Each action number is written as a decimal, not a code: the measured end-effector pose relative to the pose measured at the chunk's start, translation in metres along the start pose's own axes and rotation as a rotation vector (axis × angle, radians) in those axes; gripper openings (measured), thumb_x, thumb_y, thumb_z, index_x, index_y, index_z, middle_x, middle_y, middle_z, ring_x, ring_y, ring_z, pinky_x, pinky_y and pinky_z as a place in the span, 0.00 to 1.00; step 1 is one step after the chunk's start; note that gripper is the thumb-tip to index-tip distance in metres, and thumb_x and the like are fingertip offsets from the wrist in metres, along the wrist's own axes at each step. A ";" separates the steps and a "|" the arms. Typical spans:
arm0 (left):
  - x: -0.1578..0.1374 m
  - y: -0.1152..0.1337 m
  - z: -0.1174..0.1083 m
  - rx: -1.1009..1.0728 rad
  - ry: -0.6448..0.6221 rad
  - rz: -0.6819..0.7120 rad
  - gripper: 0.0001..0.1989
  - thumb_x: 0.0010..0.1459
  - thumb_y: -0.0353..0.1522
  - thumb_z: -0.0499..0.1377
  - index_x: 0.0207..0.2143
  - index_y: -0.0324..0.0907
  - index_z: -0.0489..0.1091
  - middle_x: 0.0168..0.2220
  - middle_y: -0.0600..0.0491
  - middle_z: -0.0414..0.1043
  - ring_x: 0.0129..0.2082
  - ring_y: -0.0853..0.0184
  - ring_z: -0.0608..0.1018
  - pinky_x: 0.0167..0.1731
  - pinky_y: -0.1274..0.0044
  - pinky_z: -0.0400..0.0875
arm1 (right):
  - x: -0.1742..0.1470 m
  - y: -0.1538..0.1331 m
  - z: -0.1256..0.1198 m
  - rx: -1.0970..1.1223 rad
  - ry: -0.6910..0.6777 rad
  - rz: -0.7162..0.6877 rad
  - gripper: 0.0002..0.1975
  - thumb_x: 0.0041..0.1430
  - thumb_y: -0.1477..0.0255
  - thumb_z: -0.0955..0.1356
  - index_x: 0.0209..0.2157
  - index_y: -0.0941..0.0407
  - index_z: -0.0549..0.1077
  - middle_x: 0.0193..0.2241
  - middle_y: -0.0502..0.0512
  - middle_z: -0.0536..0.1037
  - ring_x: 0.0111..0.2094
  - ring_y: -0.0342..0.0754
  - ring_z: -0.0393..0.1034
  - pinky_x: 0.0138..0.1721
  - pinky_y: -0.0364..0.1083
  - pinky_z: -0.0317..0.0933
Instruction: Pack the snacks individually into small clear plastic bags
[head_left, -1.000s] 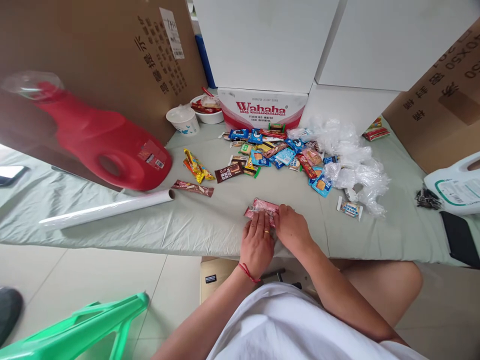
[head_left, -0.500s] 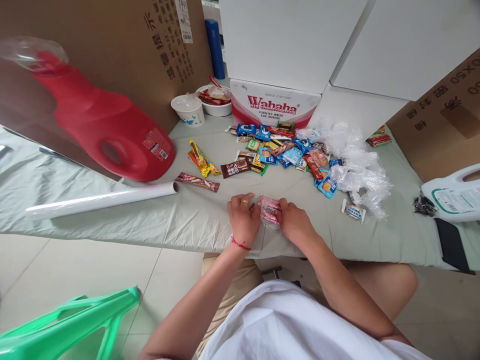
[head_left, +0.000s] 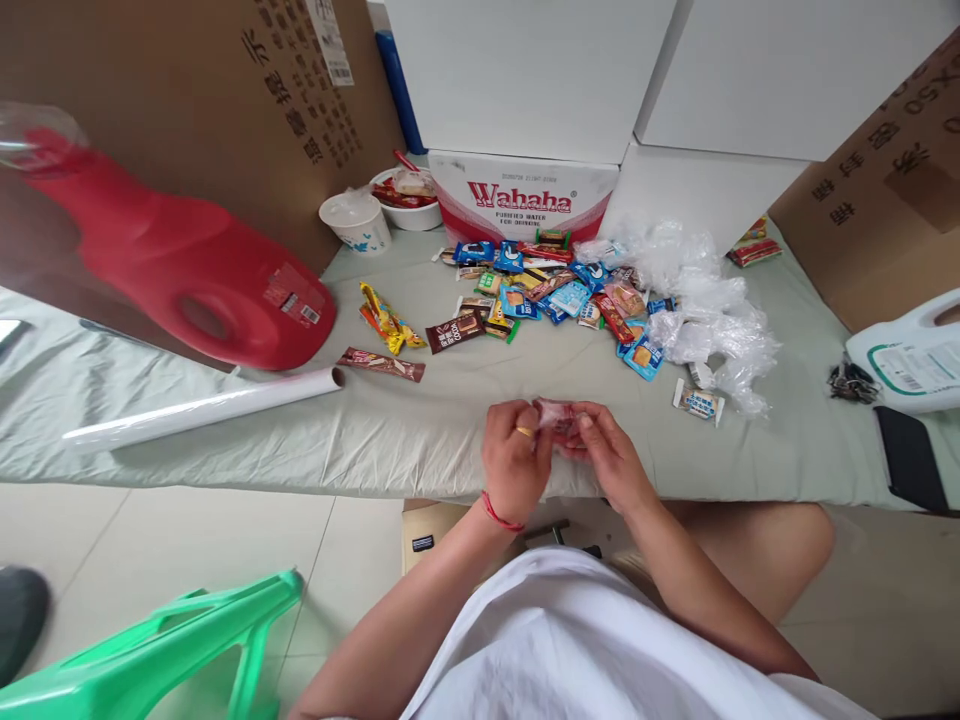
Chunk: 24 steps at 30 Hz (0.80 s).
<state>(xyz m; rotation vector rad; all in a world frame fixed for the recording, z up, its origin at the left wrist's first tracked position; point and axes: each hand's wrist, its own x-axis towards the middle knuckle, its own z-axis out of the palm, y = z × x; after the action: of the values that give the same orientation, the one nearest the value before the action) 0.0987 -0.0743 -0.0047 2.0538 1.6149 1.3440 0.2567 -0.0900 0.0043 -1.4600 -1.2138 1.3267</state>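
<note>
Between both hands is a small pink snack packet (head_left: 556, 413) in clear plastic, partly covered by the fingers. My left hand (head_left: 516, 455), with a ring and a red string bracelet, has its fingers closed on the packet's left side. My right hand (head_left: 609, 452) grips the right side with thumb and fingers. Beyond the hands lies a heap of wrapped snacks (head_left: 525, 290) in blue, red, brown and yellow. A brown snack packet (head_left: 455, 332), a yellow packet (head_left: 390, 322) and a long brown wrapper (head_left: 382, 364) lie to the left of it.
Crumpled clear plastic (head_left: 712, 310) and a single snack (head_left: 698, 402) lie at right. A red jug (head_left: 172, 250) and a white roll (head_left: 202, 410) are at left. A Wahaha box (head_left: 521, 195) stands behind. A phone (head_left: 909, 458) rests near a white bottle (head_left: 915, 355); a green stool (head_left: 157, 650) is below.
The pink packet has come up off the cloth in both hands, toward me and tilted. My left hand has moved right and my fingers have closed further around it. The camera view has shifted slightly.
</note>
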 end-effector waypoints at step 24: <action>-0.019 -0.043 -0.031 0.142 -0.242 0.283 0.11 0.64 0.24 0.59 0.48 0.43 0.72 0.53 0.42 0.74 0.49 0.57 0.79 0.47 0.67 0.77 | 0.053 0.001 -0.222 0.523 0.819 -0.283 0.18 0.48 0.69 0.79 0.41 0.53 0.76 0.36 0.51 0.82 0.34 0.47 0.77 0.36 0.48 0.74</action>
<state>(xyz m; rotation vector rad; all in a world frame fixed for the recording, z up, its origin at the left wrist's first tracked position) 0.0471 -0.0853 -0.0241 2.4952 1.3933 1.0290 0.4763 -0.0300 0.0201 -1.1895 -0.4562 0.6511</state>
